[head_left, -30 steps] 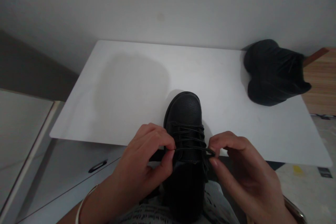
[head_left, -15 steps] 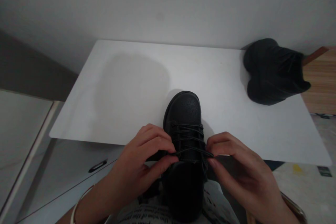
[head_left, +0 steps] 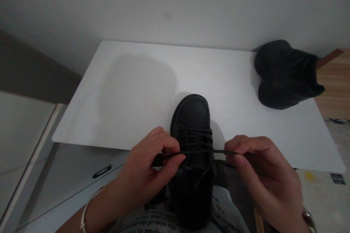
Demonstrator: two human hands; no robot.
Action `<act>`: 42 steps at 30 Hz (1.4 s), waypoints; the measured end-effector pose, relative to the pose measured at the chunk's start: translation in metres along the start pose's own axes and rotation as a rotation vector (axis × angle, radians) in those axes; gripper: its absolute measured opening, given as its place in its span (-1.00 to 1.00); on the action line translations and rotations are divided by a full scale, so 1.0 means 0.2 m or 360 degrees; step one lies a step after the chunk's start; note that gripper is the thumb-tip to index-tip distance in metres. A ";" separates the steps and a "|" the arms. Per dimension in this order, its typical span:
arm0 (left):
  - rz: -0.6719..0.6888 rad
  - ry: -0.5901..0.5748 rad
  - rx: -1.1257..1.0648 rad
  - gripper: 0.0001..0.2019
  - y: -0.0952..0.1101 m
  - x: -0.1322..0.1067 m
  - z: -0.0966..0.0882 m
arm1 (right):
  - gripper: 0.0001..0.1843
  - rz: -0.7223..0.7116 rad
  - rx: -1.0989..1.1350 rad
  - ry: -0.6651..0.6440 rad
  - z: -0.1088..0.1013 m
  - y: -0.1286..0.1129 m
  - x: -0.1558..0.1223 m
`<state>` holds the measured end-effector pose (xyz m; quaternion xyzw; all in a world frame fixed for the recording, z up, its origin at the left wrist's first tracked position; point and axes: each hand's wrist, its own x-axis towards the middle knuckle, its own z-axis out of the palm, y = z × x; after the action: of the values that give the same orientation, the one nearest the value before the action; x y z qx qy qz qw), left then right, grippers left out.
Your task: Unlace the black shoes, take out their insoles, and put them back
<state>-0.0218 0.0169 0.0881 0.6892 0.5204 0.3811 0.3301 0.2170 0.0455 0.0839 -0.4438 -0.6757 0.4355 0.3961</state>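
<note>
A black leather lace-up shoe (head_left: 192, 114) points away from me, its toe over the table and its heel end close to my body. Black laces cross its tongue in several rows. At the shoe's left edge my left hand (head_left: 157, 164) pinches the black shoelace (head_left: 201, 151) between thumb and fingers. On the other side my right hand (head_left: 259, 167) grips the same lace, out to the right of the shoe. Between the two hands the lace runs nearly straight across the tongue. A loose lace end lies lower, over the shoe's opening.
The white tabletop (head_left: 136, 91) stands against a grey wall (head_left: 164, 3). A pair of black shoes (head_left: 284, 74) sits at its right end, beside a wooden surface (head_left: 332, 83). A drawer front with a dark handle (head_left: 102, 172) is below on the left.
My right hand has moved right, away from the shoe, drawing lace out with it. The lace between my hands has become straighter and lies slightly higher on the tongue. My left hand has barely moved.
</note>
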 end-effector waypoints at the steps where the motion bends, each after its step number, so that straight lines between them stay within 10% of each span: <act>1: -0.0018 0.0009 0.0008 -0.85 0.00 0.00 0.00 | -0.90 0.0007 -0.0021 0.0043 0.00 0.00 0.00; 9: -0.0101 -0.0129 -0.0050 -0.82 -0.05 -0.03 -0.05 | -0.54 0.0105 0.0024 -0.0253 -0.04 0.03 0.01; 18: -0.0095 -0.0158 -0.0059 -0.92 -0.07 -0.06 -0.05 | -0.92 0.0079 0.0020 -0.0456 -0.03 0.01 0.04; 36: -0.0104 0.0423 -0.0408 -0.80 -0.07 -0.07 -0.07 | -0.94 0.0242 0.0531 0.0373 -0.03 0.02 -0.01; 42: 0.0053 0.0042 -0.0535 -0.84 0.02 -0.12 -0.11 | -0.94 0.0171 0.0665 0.0019 -0.07 -0.01 -0.04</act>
<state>-0.0435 -0.0067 0.0982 0.6277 0.4422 0.4771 0.4275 0.2319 0.0402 0.0894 -0.3900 -0.5437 0.5840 0.4596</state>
